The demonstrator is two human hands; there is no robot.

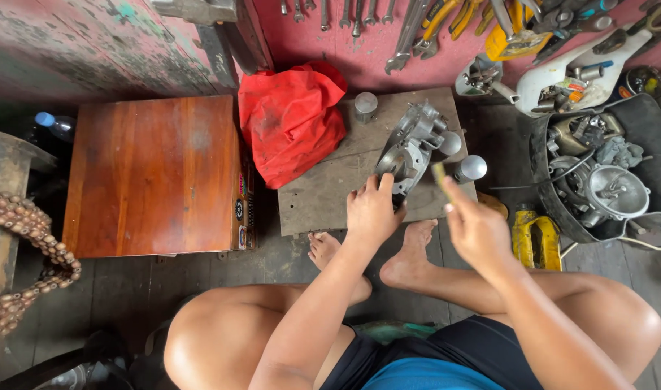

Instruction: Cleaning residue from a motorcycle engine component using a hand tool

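Observation:
A grey cast-metal engine cover (411, 146) lies on a worn wooden board (323, 195) on the floor in front of me. My left hand (372, 209) rests on the near end of that casting, fingers spread over its edge. My right hand (476, 230) is raised to the right of it and pinches a small thin greenish tool (438, 173) between thumb and fingers, its tip just above the board near the casting. Two round metal knobs (472, 167) stand beside the casting. My bare feet (410, 260) sit at the board's near edge.
A red plastic bag (290, 119) lies at the board's left, with a small metal can (365, 105) behind it. A brown wooden box (153, 173) stands left. A black tub of engine parts (597, 173) and a yellow container (536, 242) sit right. Wrenches (406, 32) hang on the wall.

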